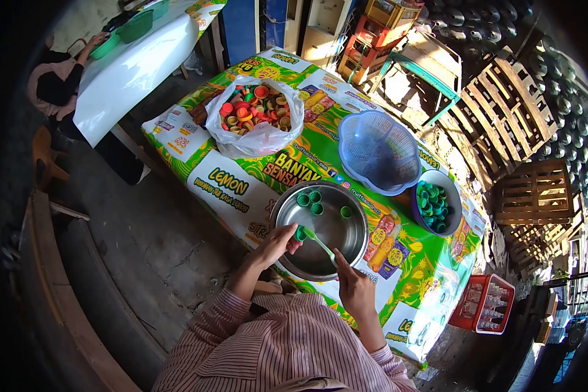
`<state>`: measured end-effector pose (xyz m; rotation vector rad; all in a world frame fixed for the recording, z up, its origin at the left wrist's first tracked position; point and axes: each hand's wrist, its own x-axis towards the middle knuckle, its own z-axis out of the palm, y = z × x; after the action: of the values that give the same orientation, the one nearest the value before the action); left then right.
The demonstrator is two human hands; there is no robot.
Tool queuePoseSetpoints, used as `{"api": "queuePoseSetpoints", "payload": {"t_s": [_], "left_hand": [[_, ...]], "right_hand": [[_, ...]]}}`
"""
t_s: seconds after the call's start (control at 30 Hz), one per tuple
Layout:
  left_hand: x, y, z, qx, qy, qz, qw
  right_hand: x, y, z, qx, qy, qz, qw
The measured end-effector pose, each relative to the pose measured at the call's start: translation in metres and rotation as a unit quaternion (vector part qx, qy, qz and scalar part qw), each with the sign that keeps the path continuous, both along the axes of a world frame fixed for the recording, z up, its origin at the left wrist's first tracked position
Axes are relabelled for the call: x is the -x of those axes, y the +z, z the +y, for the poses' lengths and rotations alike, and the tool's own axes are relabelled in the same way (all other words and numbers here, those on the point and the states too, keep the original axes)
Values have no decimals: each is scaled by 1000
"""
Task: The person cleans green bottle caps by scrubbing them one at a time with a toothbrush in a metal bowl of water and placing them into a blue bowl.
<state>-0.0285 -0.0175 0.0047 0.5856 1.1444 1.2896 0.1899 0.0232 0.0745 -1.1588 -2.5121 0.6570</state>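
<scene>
- Pinching a cap (300, 234) at the bowl's (351, 240) nine o'clock was the left grip (276, 246).
- The right grip (357, 285) squeezed a stick (323, 246).
- Cap looked light, hard, easiest by its rim.

Hard daylight falls from the upper right, glaring white on the lower right corner of the worktop (255, 179) and striping the wooden pallets (506, 108) with shadow. The floor (147, 215) lies dim; wide-angle distortion bends the darkened edges, while the center appears reasonably sharp.
</scene>
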Motion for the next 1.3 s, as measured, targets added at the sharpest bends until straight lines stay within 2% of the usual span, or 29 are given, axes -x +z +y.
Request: {"api": "queuePoseSetpoints", "payload": {"t_s": [0.07,0.13,0.2,0.3,0.33,0.4,0.43,0.47,0.53,0.57,0.6,0.67,0.7,0.73,0.77,0.8,0.87,0.97,1.0,1.13,1.17,1.27,1.3], "left_hand": [[-4,1,-3,-3,10,-3,1000],[-4,3,-4,-9,18,-3,1000],[-4,9,-4,-29,-31,70,997],[-5,16,-4,-52,-43,67,995],[-1,20,-1,-103,-70,104,987],[-2,18,1,-115,-65,108,985],[-2,18,1,-106,-74,166,978],[-5,19,1,-109,-57,233,965],[-5,28,2,-113,-71,182,974],[-6,30,2,-115,-72,182,974],[-7,33,3,-131,-55,185,972],[-8,33,2,-145,-37,186,971],[-6,31,1,-117,-43,178,976],[-6,28,1,-88,-48,169,980],[-8,19,0,-90,-26,157,983],[-8,14,-2,-86,-20,153,984],[-3,6,-4,-17,-52,102,993],[-2,14,-4,29,-35,43,998],[1,20,-3,50,-43,2,998],[1,11,0,23,-37,43,998],[0,10,0,11,-49,37,998],[-5,22,-1,-31,-48,78,995],[-7,15,-2,-28,-60,87,994]], "right_hand": [[-5,2,-5,71,-5,48,996],[-4,2,-8,101,5,45,994],[-6,-2,-10,128,13,42,991],[-10,-25,-7,241,-24,133,961],[-10,-27,-2,233,-19,138,962],[-11,-22,2,395,-38,163,903],[-12,-22,2,507,-42,217,833],[-9,-19,4,505,-39,219,834],[-8,-9,1,627,-51,271,728],[-7,-6,0,637,-50,266,721],[-8,-11,0,636,-49,267,722],[-12,-32,-7,478,-26,228,848],[-10,-29,-8,262,-9,141,955],[-10,-23,-6,264,-7,138,955],[-10,-14,-3,137,-3,57,989],[-8,-2,0,6,3,-23,1000],[-4,8,4,-68,-5,-55,996],[-2,18,4,-98,11,-78,992],[-3,19,4,-60,9,-37,997],[-6,9,-4,60,29,54,996],[-4,10,-6,103,21,3,994],[-6,-1,-6,113,0,35,993],[-9,-14,-6,93,0,85,992]]}}
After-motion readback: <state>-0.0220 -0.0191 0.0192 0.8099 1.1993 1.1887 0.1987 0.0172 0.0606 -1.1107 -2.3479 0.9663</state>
